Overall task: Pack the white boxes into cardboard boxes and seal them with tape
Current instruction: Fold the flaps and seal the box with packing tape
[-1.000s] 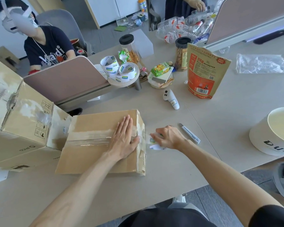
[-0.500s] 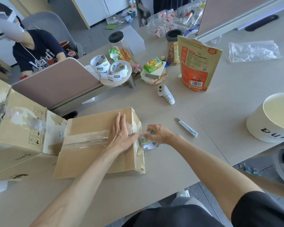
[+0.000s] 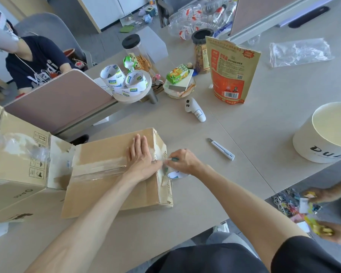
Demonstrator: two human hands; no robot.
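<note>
A closed cardboard box point(image 3: 110, 186) lies in front of me with a strip of clear tape point(image 3: 98, 170) running across its top seam. My left hand point(image 3: 141, 156) lies flat on the tape near the box's right edge, fingers straight. My right hand point(image 3: 182, 160) grips a tape roll point(image 3: 175, 174) just past that edge, against the box's right side; the roll is mostly hidden under the hand. No white boxes are in sight.
A larger taped carton point(image 3: 18, 164) stands at the left. A box cutter point(image 3: 220, 149), a white controller point(image 3: 195, 112), spare tape rolls point(image 3: 126, 83), a snack bag point(image 3: 230, 69) and a white tub point(image 3: 327, 133) lie beyond. Another person's hands point(image 3: 331, 211) are at the lower right.
My right hand has moved the tape roll left, up against the box's right edge. My left hand has slid slightly toward that edge. Another person's hands have come into view at the lower right.
</note>
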